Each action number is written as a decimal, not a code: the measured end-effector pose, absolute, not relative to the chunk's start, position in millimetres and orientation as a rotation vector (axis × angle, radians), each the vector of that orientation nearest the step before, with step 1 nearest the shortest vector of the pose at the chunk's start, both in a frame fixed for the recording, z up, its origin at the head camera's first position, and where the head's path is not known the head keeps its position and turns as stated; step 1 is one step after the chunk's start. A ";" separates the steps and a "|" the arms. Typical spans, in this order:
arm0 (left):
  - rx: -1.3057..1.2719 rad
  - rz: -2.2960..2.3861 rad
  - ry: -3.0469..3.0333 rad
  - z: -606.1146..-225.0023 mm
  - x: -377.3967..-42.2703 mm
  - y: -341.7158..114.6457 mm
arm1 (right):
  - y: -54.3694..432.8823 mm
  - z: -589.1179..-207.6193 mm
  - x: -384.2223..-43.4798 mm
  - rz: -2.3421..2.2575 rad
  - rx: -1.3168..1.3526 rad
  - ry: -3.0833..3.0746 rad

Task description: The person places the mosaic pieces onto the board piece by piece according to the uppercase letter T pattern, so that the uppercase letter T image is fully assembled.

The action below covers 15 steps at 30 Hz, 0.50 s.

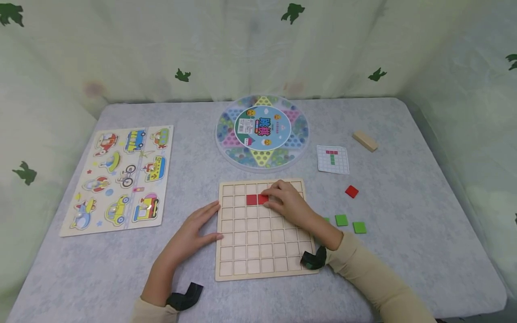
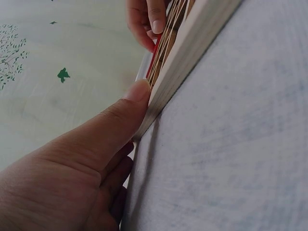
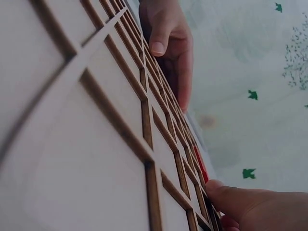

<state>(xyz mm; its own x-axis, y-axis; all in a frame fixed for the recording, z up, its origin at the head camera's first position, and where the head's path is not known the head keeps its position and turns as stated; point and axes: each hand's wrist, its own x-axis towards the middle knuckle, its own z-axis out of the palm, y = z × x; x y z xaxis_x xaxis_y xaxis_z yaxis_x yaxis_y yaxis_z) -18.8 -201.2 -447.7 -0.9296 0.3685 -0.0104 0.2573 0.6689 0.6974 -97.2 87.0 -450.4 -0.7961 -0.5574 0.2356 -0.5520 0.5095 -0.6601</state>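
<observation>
A wooden grid board point(image 1: 253, 251) lies flat on the table. One red square tile point(image 1: 251, 200) sits in a cell of its second row from the far edge. Right beside it is a second red tile point(image 1: 261, 199), which my right hand point(image 1: 290, 204) pinches between thumb and fingers at its cell. Part of that tile is hidden under the fingertips. My left hand point(image 1: 198, 231) rests against the board's left edge, thumb and fingers extended. In the left wrist view, the left thumb point(image 2: 115, 113) touches the board's side point(image 2: 187, 53).
Right of the board lie a loose red tile point(image 1: 352, 191), several green tiles point(image 1: 341, 220), a pattern card point(image 1: 333, 167) with a red and green T, and a wooden block point(image 1: 365, 141). Behind stands a round Chinese checkers box point(image 1: 262, 159); a vehicle puzzle point(image 1: 135, 197) lies left.
</observation>
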 end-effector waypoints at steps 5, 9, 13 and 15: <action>0.512 1.109 2.722 -447.1 -19.0 -201.5 | 88.1 -445.6 -95.9 -1.139 -0.958 2.681; 0.501 1.107 2.712 -446.9 -19.0 -201.2 | 94.7 -436.7 -96.0 -1.154 -0.868 2.562; 0.513 1.110 2.716 -447.5 -19.3 -201.5 | 106.9 -423.2 -94.7 -1.216 -0.813 2.510; 0.520 1.112 2.718 -448.0 -19.4 -201.8 | 115.0 -417.0 -92.9 -1.265 -0.818 2.545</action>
